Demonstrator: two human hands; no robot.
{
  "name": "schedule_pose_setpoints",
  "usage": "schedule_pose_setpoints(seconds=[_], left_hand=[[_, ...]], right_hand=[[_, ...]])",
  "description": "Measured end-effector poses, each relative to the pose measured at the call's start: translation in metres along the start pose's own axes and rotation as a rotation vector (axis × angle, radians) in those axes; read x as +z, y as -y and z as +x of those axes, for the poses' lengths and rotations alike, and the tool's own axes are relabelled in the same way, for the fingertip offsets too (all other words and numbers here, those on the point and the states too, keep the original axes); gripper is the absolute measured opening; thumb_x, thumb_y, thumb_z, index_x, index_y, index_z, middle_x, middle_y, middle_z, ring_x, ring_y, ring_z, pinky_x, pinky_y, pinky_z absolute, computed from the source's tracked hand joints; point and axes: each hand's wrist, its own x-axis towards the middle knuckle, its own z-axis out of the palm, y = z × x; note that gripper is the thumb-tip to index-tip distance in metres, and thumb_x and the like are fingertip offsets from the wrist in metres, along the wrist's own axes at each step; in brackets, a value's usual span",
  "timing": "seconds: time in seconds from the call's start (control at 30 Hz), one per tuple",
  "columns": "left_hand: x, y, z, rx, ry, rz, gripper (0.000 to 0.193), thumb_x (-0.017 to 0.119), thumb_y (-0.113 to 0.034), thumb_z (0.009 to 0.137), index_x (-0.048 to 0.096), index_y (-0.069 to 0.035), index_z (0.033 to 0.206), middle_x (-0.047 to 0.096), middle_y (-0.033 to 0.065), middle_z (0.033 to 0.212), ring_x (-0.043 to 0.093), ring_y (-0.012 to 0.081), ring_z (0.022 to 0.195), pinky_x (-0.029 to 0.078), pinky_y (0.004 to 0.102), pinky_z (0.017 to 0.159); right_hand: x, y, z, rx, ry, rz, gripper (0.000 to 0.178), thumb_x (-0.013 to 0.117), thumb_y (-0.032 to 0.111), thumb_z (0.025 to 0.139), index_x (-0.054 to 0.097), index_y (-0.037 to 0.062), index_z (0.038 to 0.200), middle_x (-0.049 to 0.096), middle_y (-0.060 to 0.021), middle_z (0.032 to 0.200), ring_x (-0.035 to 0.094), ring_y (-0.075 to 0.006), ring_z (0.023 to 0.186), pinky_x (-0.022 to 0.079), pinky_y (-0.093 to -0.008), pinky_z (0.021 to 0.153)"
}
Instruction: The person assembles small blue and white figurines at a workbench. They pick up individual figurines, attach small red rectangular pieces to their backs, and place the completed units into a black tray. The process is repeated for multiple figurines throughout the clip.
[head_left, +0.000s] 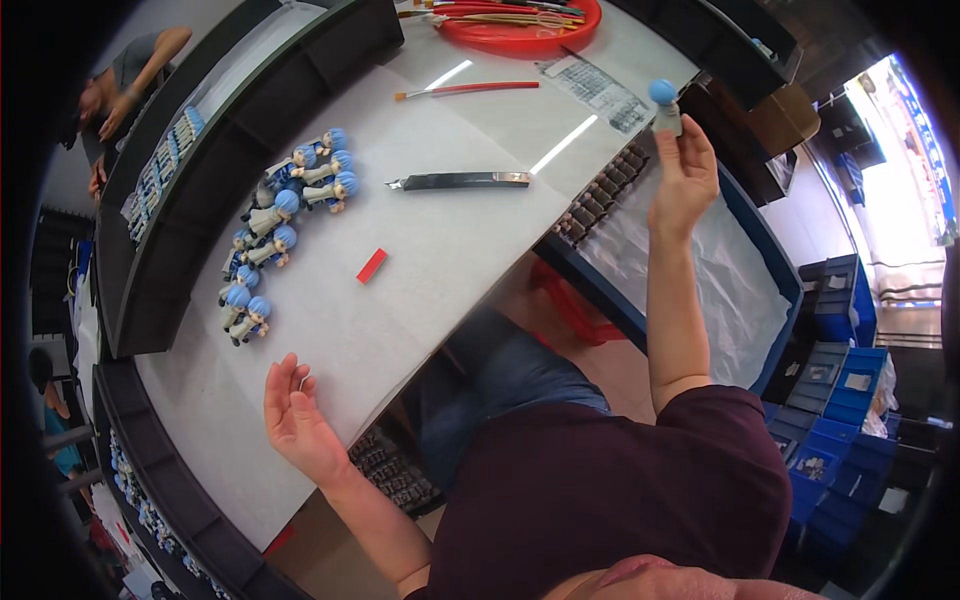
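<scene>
Blue-haired figurine (665, 112) held upright, raised near right edge of worktop (440, 260). Right hand (685, 185): grip clamped on figurine's lower part, thumb and fingertips. Left hand (305, 428): grip loose, fingers curled, thumb apart, near worktop's front edge. Worktop: cluster of similar figurines (285, 203) at left, red block (371, 266), cutter knife (465, 181), red-handled brush (480, 87), red basin (500, 42) of brushes at far side. Blue tray (600, 298) beside worktop, right.

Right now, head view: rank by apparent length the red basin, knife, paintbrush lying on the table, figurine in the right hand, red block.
1. Red basin
2. Knife and paintbrush: too alike to rank
3. Figurine, partly covered by fingers
4. Red block
</scene>
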Motion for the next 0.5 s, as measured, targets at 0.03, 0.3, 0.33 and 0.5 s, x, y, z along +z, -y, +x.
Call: schedule_pose_setpoints(seconds=[0.03,0.3,0.33,0.5], left_hand=[[0.001,-0.001,0.000,-0.007,-0.006,0.017,0.034,0.049,-0.006,0.088,0.046,0.002,0.121,0.051,0.0177,0.120,0.052,0.0199,0.102,0.042,0.0304,0.090],[0.004,-0.003,0.000,-0.017,-0.066,0.124,0.027,0.053,-0.004,0.086,0.053,0.005,0.111,0.057,0.0148,0.112,0.055,0.0168,0.094,0.044,0.0286,0.086],[0.004,-0.003,0.000,-0.015,-0.069,0.134,0.027,0.053,-0.004,0.085,0.053,0.005,0.111,0.057,0.0147,0.111,0.055,0.0169,0.094,0.044,0.0287,0.086],[0.005,-0.002,0.000,-0.019,-0.085,0.160,0.025,0.051,-0.001,0.085,0.054,0.005,0.109,0.057,0.0146,0.110,0.055,0.0167,0.093,0.044,0.0285,0.085]], right_hand=[[-0.025,-0.027,0.023,0.019,-0.062,-0.085,0.028,0.064,-0.003,0.078,0.056,-0.0040,0.105,0.062,-0.0105,0.097,0.059,-0.0135,0.088,0.047,-0.0228,0.078],[-0.134,-0.200,0.074,0.280,-0.007,-0.980,0.027,0.068,0.012,0.069,0.066,0.0060,0.095,0.067,-0.0092,0.087,0.064,-0.0168,0.082,0.048,-0.0276,0.078],[-0.137,-0.210,0.076,0.272,0.016,-1.036,0.026,0.067,0.014,0.069,0.067,0.0075,0.094,0.067,-0.0100,0.086,0.064,-0.0181,0.081,0.048,-0.0282,0.078],[-0.137,-0.238,0.088,0.219,0.082,-1.066,0.031,0.055,0.008,0.068,0.066,0.0074,0.097,0.066,-0.0123,0.090,0.063,-0.0232,0.086,0.047,-0.0304,0.081]])
